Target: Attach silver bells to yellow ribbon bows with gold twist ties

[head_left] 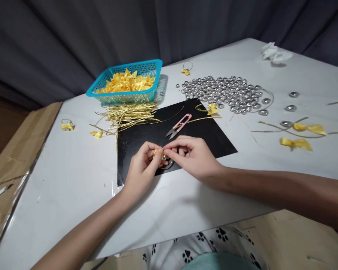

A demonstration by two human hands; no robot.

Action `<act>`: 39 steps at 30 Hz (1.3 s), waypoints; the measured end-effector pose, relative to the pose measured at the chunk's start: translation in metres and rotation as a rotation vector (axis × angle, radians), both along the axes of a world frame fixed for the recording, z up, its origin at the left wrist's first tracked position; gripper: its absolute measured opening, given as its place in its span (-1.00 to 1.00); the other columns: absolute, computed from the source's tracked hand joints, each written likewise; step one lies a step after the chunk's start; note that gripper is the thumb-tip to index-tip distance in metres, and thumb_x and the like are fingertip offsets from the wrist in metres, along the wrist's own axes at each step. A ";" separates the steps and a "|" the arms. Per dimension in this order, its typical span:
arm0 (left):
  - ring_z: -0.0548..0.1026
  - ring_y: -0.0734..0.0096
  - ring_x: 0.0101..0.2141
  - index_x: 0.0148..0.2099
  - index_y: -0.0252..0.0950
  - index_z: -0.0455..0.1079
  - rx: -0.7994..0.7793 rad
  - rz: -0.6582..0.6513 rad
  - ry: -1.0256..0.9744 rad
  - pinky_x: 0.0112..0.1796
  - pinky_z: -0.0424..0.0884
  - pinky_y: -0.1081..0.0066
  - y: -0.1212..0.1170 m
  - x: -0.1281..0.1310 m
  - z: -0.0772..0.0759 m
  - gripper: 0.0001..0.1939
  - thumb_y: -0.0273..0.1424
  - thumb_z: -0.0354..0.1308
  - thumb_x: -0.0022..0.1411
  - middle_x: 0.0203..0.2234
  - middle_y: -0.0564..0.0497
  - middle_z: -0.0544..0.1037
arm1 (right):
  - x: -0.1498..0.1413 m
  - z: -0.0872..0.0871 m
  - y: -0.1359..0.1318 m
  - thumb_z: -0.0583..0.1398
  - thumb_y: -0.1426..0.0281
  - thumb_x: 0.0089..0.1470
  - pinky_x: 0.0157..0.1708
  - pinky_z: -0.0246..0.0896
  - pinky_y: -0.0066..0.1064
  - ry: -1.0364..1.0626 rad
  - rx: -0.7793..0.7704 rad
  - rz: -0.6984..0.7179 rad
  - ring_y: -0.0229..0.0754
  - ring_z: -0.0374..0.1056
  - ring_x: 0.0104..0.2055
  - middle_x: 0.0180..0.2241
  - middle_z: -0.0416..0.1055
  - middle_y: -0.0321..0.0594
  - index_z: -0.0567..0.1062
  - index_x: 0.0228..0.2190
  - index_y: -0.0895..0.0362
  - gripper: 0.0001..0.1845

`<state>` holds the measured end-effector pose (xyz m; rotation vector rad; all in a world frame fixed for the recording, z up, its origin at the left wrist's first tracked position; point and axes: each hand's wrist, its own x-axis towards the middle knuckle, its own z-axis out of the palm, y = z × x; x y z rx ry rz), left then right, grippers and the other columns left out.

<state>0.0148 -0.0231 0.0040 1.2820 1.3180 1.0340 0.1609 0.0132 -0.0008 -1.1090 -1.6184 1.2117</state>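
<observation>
Over the near edge of a black sheet (138,144), my left hand (145,163) and my right hand (197,155) meet, fingertips pinched close together. Between them is a small ornament with a shiny silver bead (163,157), a bit of yellow ribbon and a thin wire loop. My left hand is closed on the ribbon side. The thumb and forefinger of my right hand pinch at the ornament's top by the wire; the exact grip is partly hidden by the fingers. Just beyond lie pink-handled thread snips (181,123), blades apart.
A blue basket (124,93) of yellow bows stands behind a bundle of gold wires (132,111). Many silver beads (225,93) are spread at the back right. Loose bows (297,143) lie right, finished-looking rings (67,125) left, crumpled white tissue (276,54) far right.
</observation>
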 end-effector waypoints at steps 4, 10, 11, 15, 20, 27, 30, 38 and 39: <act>0.52 0.45 -0.45 -0.28 -0.26 0.25 -0.006 0.007 0.015 -0.39 0.40 0.47 0.000 0.000 0.000 -0.84 -0.27 0.07 0.23 -0.50 0.08 0.53 | 0.001 0.005 0.002 0.23 0.45 -0.08 -0.69 -0.09 -0.54 0.037 -0.146 0.041 -0.45 -0.01 -0.66 -0.66 0.17 -0.40 0.53 -0.47 0.25 -0.90; 0.51 0.46 -0.46 -0.30 -0.26 0.25 0.005 0.022 0.038 -0.38 0.40 0.47 -0.001 0.000 0.001 -0.83 -0.27 0.09 0.22 -0.51 0.08 0.54 | -0.002 0.005 0.002 0.20 0.42 -0.02 -0.69 -0.10 -0.54 0.108 -0.274 0.086 -0.44 0.01 -0.66 -0.68 0.15 -0.42 0.45 -0.48 0.23 -0.90; 0.51 0.46 -0.46 -0.30 -0.26 0.25 0.006 0.027 0.042 -0.39 0.39 0.47 -0.001 0.000 0.001 -0.83 -0.27 0.09 0.21 -0.52 0.08 0.53 | -0.002 0.005 0.002 0.19 0.43 -0.01 -0.67 -0.07 -0.54 0.119 -0.284 0.092 -0.44 0.03 -0.64 -0.66 0.17 -0.41 0.43 -0.47 0.23 -0.91; 0.50 0.48 -0.47 -0.31 -0.26 0.26 0.006 0.028 0.043 -0.38 0.39 0.49 -0.001 0.000 0.003 -0.85 -0.29 0.09 0.22 -0.56 0.10 0.52 | -0.003 0.009 0.003 0.14 0.47 0.05 -0.59 0.03 -0.54 0.129 -0.327 0.157 -0.42 0.12 -0.58 -0.60 0.22 -0.38 0.37 -0.48 0.21 -0.91; 0.47 0.50 -0.50 -0.33 -0.28 0.29 -0.008 0.043 0.020 -0.39 0.39 0.50 0.001 0.001 0.008 -0.85 -0.30 0.11 0.19 -0.58 0.10 0.50 | 0.000 0.021 0.007 0.06 0.52 0.14 -0.47 0.13 -0.55 0.164 -0.478 0.256 -0.40 0.22 -0.50 -0.58 0.26 -0.37 0.33 -0.51 0.20 -0.81; 0.40 0.52 -0.50 -0.39 -0.30 0.34 0.024 0.068 0.098 -0.43 0.33 0.53 0.002 0.004 0.014 -0.89 -0.36 0.15 0.12 -0.55 0.09 0.46 | 0.003 0.022 0.011 0.06 0.51 0.14 -0.56 -0.01 -0.54 0.125 -0.504 0.283 -0.40 0.13 -0.57 -0.60 0.28 -0.38 0.35 -0.52 0.19 -0.79; 0.38 0.52 -0.51 -0.42 -0.29 0.35 0.029 0.066 0.147 -0.45 0.30 0.53 0.001 0.003 0.013 -0.88 -0.36 0.15 0.12 -0.56 0.10 0.45 | 0.003 0.021 0.012 0.07 0.53 0.13 -0.52 0.03 -0.54 0.107 -0.493 0.307 -0.39 0.16 -0.53 -0.57 0.30 -0.36 0.36 -0.51 0.19 -0.80; 0.36 0.53 -0.50 -0.36 -0.28 0.32 0.047 -0.001 0.206 -0.44 0.28 0.54 -0.002 0.001 0.008 -0.84 -0.31 0.06 0.22 -0.54 0.12 0.41 | 0.007 0.022 0.017 0.08 0.44 0.14 -0.69 -0.11 -0.54 -0.029 -0.483 0.370 -0.45 -0.01 -0.68 -0.62 0.15 -0.42 0.38 -0.47 0.19 -0.83; 0.36 0.54 -0.50 -0.35 -0.28 0.32 0.048 -0.005 0.208 -0.44 0.28 0.54 -0.002 0.001 0.008 -0.84 -0.31 0.06 0.22 -0.54 0.12 0.41 | 0.009 0.022 0.017 0.08 0.43 0.14 -0.72 -0.11 -0.54 -0.031 -0.494 0.377 -0.45 -0.03 -0.69 -0.64 0.12 -0.43 0.38 -0.46 0.18 -0.84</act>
